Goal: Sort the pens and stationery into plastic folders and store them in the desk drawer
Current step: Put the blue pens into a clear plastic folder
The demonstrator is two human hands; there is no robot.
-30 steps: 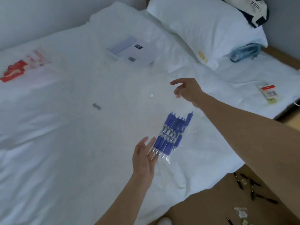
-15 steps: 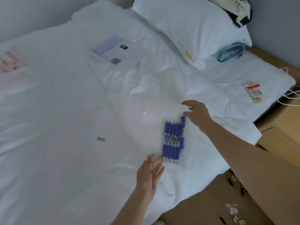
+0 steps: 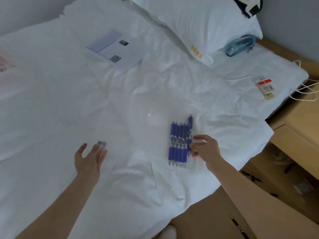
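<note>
Several blue pens (image 3: 178,144) lie side by side on the white bed (image 3: 51,104), tips toward me; the rightmost one sits a little higher than the rest. They seem to rest on or in a clear plastic folder (image 3: 131,128), which is faint, with a small grey label (image 3: 102,143). My right hand (image 3: 206,149) is at the right side of the row, its loosely curled fingertips touching the rightmost pen. My left hand (image 3: 89,158) hovers flat with spread fingers just below the grey label and holds nothing.
A printed sheet with a QR code (image 3: 114,49) lies farther back, below a pillow (image 3: 198,23). A blue stapler (image 3: 240,45) and a red-labelled packet (image 3: 265,86) are at the right. A wooden desk (image 3: 296,133) stands beside the bed; black pens (image 3: 250,177) lie on the floor.
The blue pens have settled flat on the bed. My right hand came back from farther up the bed to the pens' right side. My left hand moved left, away from the pens.
</note>
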